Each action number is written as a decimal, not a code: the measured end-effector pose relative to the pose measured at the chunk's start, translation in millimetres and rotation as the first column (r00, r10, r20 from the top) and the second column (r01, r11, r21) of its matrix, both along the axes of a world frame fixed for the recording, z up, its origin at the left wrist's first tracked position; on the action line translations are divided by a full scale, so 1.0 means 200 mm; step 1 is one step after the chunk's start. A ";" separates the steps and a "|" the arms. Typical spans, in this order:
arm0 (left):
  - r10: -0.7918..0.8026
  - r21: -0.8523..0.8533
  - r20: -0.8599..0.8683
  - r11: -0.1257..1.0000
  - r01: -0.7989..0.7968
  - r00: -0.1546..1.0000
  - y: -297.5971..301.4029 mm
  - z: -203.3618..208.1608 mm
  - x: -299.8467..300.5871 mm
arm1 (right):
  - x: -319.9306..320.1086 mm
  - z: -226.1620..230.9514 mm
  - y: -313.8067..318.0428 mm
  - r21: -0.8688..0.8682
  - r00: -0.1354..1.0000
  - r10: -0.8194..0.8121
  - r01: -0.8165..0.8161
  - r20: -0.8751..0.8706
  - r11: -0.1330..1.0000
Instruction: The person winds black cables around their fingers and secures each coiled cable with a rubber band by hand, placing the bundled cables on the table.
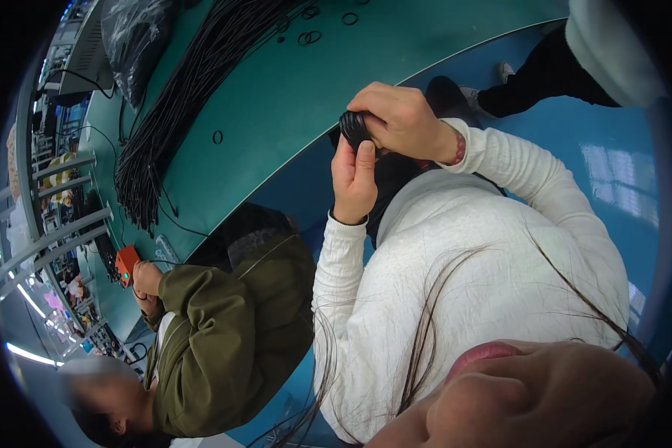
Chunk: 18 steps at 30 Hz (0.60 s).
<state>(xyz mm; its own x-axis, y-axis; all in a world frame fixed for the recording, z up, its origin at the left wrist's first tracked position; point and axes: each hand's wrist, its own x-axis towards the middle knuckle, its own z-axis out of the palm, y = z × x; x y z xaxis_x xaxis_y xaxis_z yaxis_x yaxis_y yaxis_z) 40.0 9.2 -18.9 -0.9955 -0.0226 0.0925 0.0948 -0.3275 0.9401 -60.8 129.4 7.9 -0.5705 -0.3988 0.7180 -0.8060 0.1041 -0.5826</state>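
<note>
A thick bunch of black rings (354, 129), lying side by side like a short coil, is held just off the table's near edge. My left hand (354, 181) grips it from below, the thumb raised along its side. From the right, my right hand (409, 119) closes round its other side with bent fingers. Part of the bunch is hidden behind my fingers. Similar thin black rings are scattered on the green table, with one loose ring (217, 137) nearest to my hands and several more at the far edge.
On the green table (276, 134) lies a long bundle of black cables (179, 112). A dark plastic bag (136, 45) stands beyond it. At the left, a co-worker in an olive jacket (224, 328) holds an orange box (127, 265). Another person's dark-trousered leg (545, 78) is at the upper right.
</note>
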 end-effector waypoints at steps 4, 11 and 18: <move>0.024 0.028 0.000 0.999 -0.024 1.000 0.01 0.00 0.00 | 0.01 -0.01 0.00 0.002 1.000 -0.007 0.007 0.001 1.000; 0.027 0.136 -0.067 0.991 -0.018 0.997 0.03 0.01 0.00 | 0.03 0.06 0.00 -0.062 0.887 0.109 -0.090 0.450 0.994; -0.097 0.433 -0.082 0.893 0.123 0.992 -0.03 0.04 0.00 | 0.02 0.07 0.04 0.040 0.970 0.091 -0.103 0.225 0.994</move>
